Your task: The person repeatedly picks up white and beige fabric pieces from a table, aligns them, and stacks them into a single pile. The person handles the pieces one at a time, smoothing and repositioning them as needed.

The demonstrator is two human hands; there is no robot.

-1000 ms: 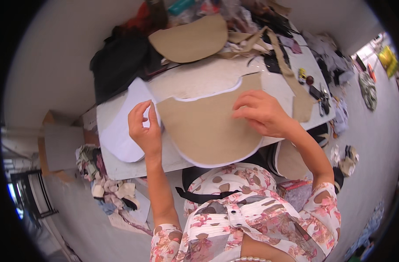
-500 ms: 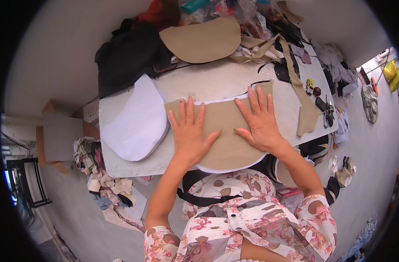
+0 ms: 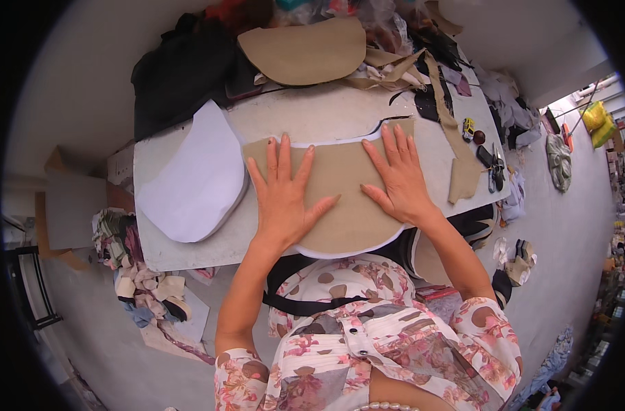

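A tan fabric piece [image 3: 340,198] with a curved lower edge lies over a white piece [image 3: 340,254], whose rim shows along the top and bottom. My left hand [image 3: 283,195] rests flat on the left part of the tan fabric, fingers spread. On its right part lies my right hand [image 3: 398,178], palm down, fingers also apart. Both thumbs point inward toward each other. Beside my left hand sits a stack of white curved pieces [image 3: 189,185]. Behind, at the table's far side, is another tan cut piece [image 3: 305,51].
The white table [image 3: 182,257] carries black fabric [image 3: 179,85] at the back left and tan offcut strips [image 3: 465,171] on the right. Scissors [image 3: 496,171] and a small yellow toy car [image 3: 468,128] lie near the right edge. Fabric scraps [image 3: 155,291] are heaped left of me.
The whole view has shifted, so the table appears a little further left and higher. Both hands stay spread on the tan fabric, with little change in their placement.
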